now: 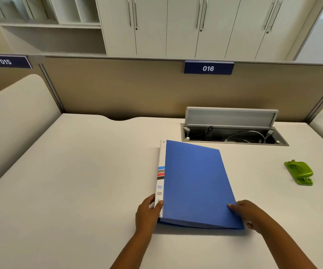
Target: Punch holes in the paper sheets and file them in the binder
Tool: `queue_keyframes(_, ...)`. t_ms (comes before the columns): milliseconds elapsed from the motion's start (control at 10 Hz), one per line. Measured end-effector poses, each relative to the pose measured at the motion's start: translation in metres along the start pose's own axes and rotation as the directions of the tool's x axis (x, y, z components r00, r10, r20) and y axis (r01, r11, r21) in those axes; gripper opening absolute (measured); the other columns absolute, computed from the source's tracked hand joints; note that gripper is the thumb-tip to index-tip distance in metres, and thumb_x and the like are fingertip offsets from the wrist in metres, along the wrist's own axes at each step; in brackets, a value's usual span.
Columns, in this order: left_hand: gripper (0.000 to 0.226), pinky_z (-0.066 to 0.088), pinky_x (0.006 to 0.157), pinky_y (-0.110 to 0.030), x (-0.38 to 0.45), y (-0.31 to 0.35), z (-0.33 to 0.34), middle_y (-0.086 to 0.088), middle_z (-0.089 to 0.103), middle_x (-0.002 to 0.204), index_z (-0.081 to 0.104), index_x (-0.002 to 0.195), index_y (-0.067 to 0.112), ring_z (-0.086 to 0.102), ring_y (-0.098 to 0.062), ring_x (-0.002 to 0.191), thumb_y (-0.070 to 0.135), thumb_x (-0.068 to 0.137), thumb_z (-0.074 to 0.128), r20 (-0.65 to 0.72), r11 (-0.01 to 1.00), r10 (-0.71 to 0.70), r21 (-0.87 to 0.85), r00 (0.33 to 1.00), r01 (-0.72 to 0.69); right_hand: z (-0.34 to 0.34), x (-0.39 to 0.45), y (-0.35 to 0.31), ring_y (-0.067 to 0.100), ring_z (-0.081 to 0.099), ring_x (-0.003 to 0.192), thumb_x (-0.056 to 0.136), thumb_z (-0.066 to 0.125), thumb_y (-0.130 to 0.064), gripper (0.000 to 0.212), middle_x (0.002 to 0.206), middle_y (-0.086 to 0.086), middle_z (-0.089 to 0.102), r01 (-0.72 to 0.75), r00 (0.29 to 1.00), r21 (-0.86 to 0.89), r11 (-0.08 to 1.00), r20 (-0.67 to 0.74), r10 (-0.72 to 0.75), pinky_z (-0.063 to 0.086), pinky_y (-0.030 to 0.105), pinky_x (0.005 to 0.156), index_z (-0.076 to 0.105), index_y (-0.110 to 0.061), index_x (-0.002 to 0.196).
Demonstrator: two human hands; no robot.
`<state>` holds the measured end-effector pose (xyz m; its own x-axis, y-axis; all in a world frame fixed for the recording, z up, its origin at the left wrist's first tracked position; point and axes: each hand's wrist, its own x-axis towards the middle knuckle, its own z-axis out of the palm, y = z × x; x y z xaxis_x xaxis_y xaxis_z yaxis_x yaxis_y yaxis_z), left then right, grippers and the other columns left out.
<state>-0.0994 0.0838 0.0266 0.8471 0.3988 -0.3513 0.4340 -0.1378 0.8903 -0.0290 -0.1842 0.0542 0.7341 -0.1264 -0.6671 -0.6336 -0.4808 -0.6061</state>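
While both hands grip it, left hand [149, 210], right hand [248, 214], blue binder [195, 181] closed.

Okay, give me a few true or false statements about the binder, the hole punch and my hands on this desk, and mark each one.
1. The blue binder lies closed on the desk. True.
2. The green hole punch sits on top of the binder. False: it stands on the desk, apart from the binder, on the right.
3. The left hand holds the binder at its spine edge. True.
4. The right hand is lifting the hole punch. False: it holds the binder's near right corner.
5. The cable box behind the binder has its lid shut. False: the lid stands open, with cables showing.
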Motion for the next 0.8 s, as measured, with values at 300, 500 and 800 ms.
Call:
queue_keyframes(300, 0.042, 0.047, 0.091, -0.041, 0.027, -0.014, -0.057, -0.015, 0.055, 0.131, 0.045, 0.132, 0.005, 0.054, -0.033, 0.115, 0.02, 0.093, 0.049, -0.197, 0.998, -0.025, 0.054, 0.98, 0.036, 0.081, 0.03, -0.032, 0.029, 0.06, 0.098, 0.086, 0.057, -0.016, 0.034, 0.117, 0.015, 0.062, 0.244, 0.965, -0.248, 0.937, -0.035, -0.261, 0.045, 0.032, 0.078, 0.055, -0.003, 0.118)
queue_keyframes(500, 0.044, 0.039, 0.102, -0.042, 0.042, -0.019, -0.076, -0.015, 0.047, 0.14, 0.038, 0.138, 0.005, 0.046, -0.033, 0.125, 0.016, 0.095, 0.044, -0.298, 0.98, 0.047, 0.197, 0.954, 0.013, 0.102, 0.023, -0.038, 0.03, 0.06, 0.102, 0.084, 0.06, -0.013, 0.039, 0.118, 0.015, 0.061, 0.331, 0.939, -0.278, 0.902, 0.001, -0.344, 0.047, 0.031, 0.081, 0.054, -0.002, 0.121)
queue_keyframes(800, 0.043, 0.047, 0.098, -0.049, 0.019, -0.029, 0.008, 0.0, 0.061, 0.128, 0.054, 0.123, 0.024, 0.044, -0.032, 0.128, 0.007, 0.086, 0.041, -0.023, 0.567, 0.688, 0.64, 0.725, -0.518, 0.081, 0.02, -0.003, 0.023, 0.045, 0.122, 0.087, 0.058, -0.036, 0.059, 0.133, 0.01, 0.047, 0.424, 0.874, -0.312, 0.85, -0.103, -0.474, 0.036, 0.032, 0.103, 0.037, -0.013, 0.138)
